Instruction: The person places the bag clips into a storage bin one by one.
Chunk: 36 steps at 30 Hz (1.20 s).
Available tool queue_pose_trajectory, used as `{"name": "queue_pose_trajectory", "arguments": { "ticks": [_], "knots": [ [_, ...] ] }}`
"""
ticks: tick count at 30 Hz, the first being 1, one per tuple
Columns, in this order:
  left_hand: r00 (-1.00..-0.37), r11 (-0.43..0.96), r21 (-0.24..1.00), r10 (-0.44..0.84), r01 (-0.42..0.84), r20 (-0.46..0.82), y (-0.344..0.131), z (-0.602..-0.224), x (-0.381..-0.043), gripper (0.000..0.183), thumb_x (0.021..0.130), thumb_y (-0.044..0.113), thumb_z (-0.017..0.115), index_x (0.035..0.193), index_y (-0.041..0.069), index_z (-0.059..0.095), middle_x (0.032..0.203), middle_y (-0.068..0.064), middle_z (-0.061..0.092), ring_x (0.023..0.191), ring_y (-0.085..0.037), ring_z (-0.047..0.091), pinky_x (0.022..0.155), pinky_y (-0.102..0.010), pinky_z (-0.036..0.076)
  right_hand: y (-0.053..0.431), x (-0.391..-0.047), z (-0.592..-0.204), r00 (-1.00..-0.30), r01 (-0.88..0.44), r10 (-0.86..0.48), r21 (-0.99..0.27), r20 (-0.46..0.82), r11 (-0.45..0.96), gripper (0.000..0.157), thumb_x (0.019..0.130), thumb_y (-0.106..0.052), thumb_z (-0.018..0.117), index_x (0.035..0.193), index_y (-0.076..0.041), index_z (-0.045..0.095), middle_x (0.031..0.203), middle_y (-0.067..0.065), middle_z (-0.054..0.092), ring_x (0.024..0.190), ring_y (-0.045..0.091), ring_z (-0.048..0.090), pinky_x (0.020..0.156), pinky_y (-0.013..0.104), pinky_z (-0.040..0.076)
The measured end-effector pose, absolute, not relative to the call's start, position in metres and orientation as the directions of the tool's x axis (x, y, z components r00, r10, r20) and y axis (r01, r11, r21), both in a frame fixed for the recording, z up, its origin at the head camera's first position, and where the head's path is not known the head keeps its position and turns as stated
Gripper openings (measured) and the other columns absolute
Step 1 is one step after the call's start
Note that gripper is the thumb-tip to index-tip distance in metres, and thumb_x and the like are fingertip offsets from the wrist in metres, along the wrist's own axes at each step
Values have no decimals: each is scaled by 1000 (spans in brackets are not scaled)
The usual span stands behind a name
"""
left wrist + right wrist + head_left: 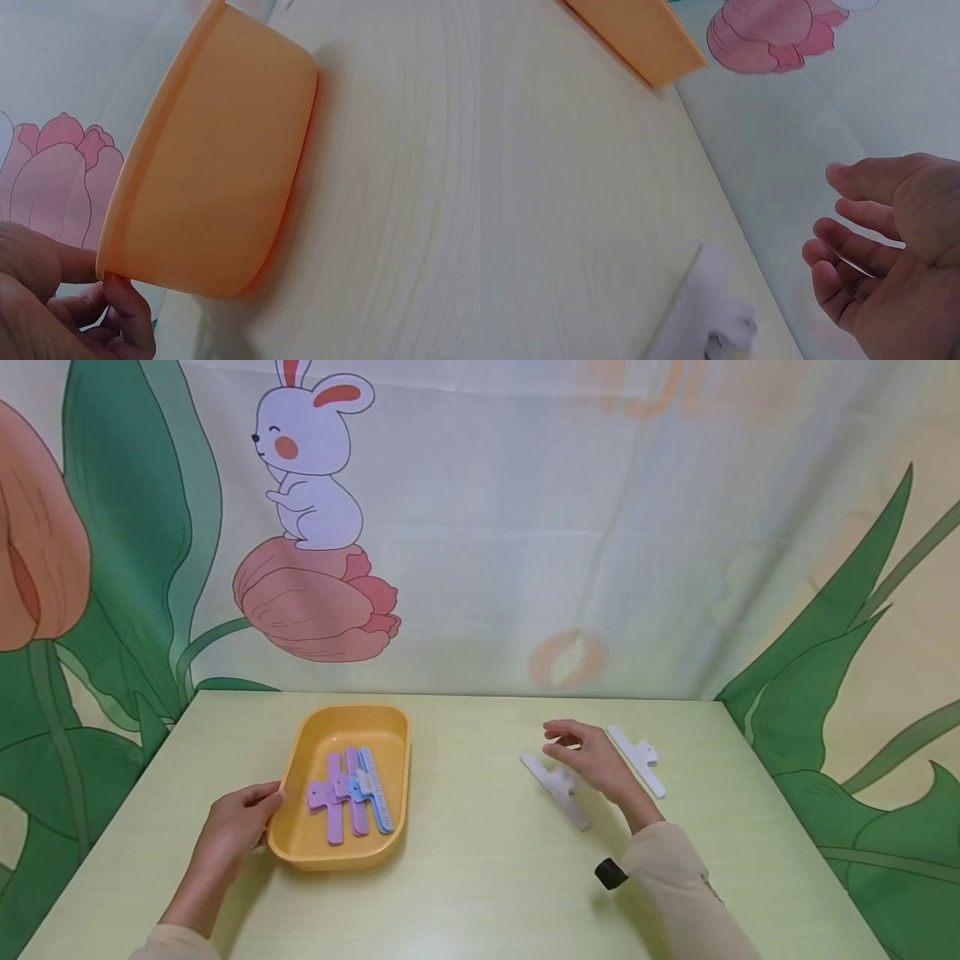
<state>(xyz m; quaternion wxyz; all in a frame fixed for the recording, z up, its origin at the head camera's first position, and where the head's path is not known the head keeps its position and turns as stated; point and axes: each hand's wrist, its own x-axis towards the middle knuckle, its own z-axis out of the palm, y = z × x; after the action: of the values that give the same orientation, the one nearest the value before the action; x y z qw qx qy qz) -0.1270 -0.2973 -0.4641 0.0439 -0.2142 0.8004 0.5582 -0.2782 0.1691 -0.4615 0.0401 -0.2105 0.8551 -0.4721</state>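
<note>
My left hand (238, 821) pinches the left rim of a yellow plastic tray (401, 760), thumb on top and fingers curled beneath the lip, as the left wrist view shows. Inside the tray lie two purple clips (334, 810) and a blue clip (382, 806) with ruler-like markings. Over the right side of the table, my right hand (596, 762) hovers with loosely bent fingers and nothing between them. Just left of it a pale grey-white clip (555, 791) lies on the table; a white clip (636, 762) lies to its right.
The pale wooden table (480, 893) ends at a curtain (480, 568) printed with a rabbit and tulips. A black wrist device (611, 874) sits at the right sleeve (675, 877).
</note>
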Motion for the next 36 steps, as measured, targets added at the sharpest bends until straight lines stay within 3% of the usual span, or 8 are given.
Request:
{"name": "queue_pose_trajectory", "arguments": {
  "ticks": [4,15,23,36],
  "knots": [
    [-902,282,873,-296,-398,-315,-298,-465,-128,52,110,21,48,149,-13,43,136,-32,53,87,-10,60,66,-23,54,191,-281,-465,-927,-284,-360,-826,106,487,43,98,-18,73,138,-2,64,127,23,66,111,31,63,85,37,51],
    [-905,281,877,-294,-390,-309,-298,-467,-128,52,110,21,48,149,-13,42,135,-32,54,85,-8,60,66,-23,55,244,-282,-471,-968,-206,-238,-797,81,567,45,100,-18,70,140,1,61,131,24,65,115,33,60,88,32,50],
    [-902,287,871,-298,-398,-313,-298,-468,-128,51,110,21,48,149,-13,43,136,-32,53,85,-7,60,67,-23,55,272,-281,-472,-993,-98,-113,-786,36,611,43,103,-14,66,139,7,59,133,26,63,119,36,59,87,22,47],
    [-905,306,866,-291,-395,-310,-299,-468,-127,51,110,21,47,149,-12,43,137,-31,53,86,-6,60,67,-23,55,291,-283,-480,-995,86,94,-707,-28,702,40,101,-19,66,127,11,65,116,26,69,101,35,65,75,32,50]
  ]
}}
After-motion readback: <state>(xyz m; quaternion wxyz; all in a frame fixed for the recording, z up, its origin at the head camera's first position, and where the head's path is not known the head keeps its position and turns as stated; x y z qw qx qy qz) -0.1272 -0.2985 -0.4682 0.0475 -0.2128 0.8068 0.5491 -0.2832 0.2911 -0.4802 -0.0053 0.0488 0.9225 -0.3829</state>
